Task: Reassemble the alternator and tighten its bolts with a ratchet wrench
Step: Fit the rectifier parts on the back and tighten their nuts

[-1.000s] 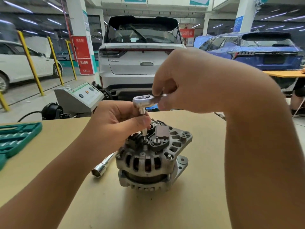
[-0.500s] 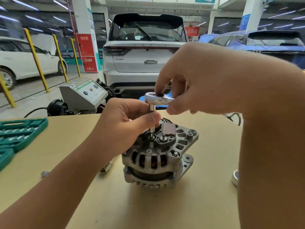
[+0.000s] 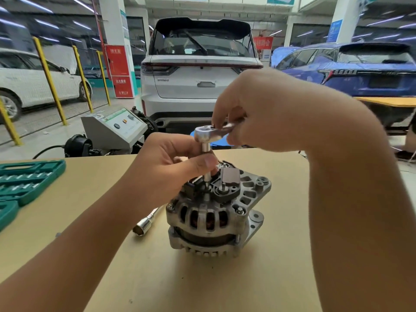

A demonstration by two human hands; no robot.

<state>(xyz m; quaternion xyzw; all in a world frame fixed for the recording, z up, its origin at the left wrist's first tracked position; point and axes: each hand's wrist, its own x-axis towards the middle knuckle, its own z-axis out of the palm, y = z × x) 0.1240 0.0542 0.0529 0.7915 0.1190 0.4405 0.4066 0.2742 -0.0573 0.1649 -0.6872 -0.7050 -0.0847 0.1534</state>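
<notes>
A silver alternator (image 3: 213, 219) stands upright in the middle of the tan table (image 3: 202, 284), its black rear parts facing up. A chrome ratchet wrench (image 3: 206, 134) sits above it, its thin socket extension running straight down onto a bolt on the alternator's top. My left hand (image 3: 171, 163) pinches that extension between thumb and fingers. My right hand (image 3: 265, 113) grips the ratchet's handle just behind the head; the rest of the handle is hidden under the hand.
A loose chrome socket extension (image 3: 146, 224) lies on the table left of the alternator. A green tool case (image 3: 24, 179) sits at the left edge. Behind the table stand a grey machine (image 3: 114, 129), a white car (image 3: 200, 70) and a blue car (image 3: 360, 66).
The ratchet handle has swung in my right hand while my left hand kept hold of the extension. The view shifted slightly; the alternator stayed in place.
</notes>
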